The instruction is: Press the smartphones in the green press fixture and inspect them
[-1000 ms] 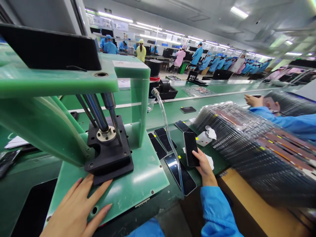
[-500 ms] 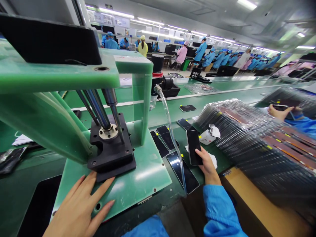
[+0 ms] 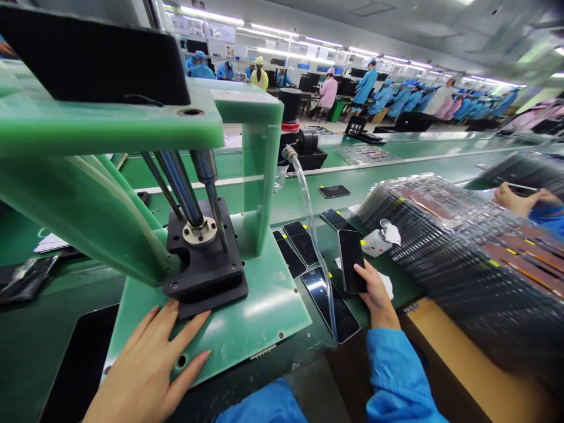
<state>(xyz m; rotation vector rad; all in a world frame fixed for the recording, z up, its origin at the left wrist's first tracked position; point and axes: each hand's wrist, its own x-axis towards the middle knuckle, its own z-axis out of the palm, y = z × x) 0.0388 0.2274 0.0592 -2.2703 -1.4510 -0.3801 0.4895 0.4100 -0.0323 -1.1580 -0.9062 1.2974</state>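
Her left hand [image 3: 150, 364] lies flat, fingers spread, on the green press base [image 3: 264, 311] beside the black block [image 3: 205, 264]; her right hand [image 3: 374, 294] grips a dark phone [image 3: 352, 261] above the counter [image 3: 299, 200].

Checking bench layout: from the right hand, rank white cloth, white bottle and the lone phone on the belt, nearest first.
1. white cloth, beside the right hand, which grips a dark phone.
2. white bottle, just beyond it.
3. lone phone, far out on the belt.

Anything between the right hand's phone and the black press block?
Yes: the clear hose hangs between the phone and the black press block; the green post also stands on the block's phone side.
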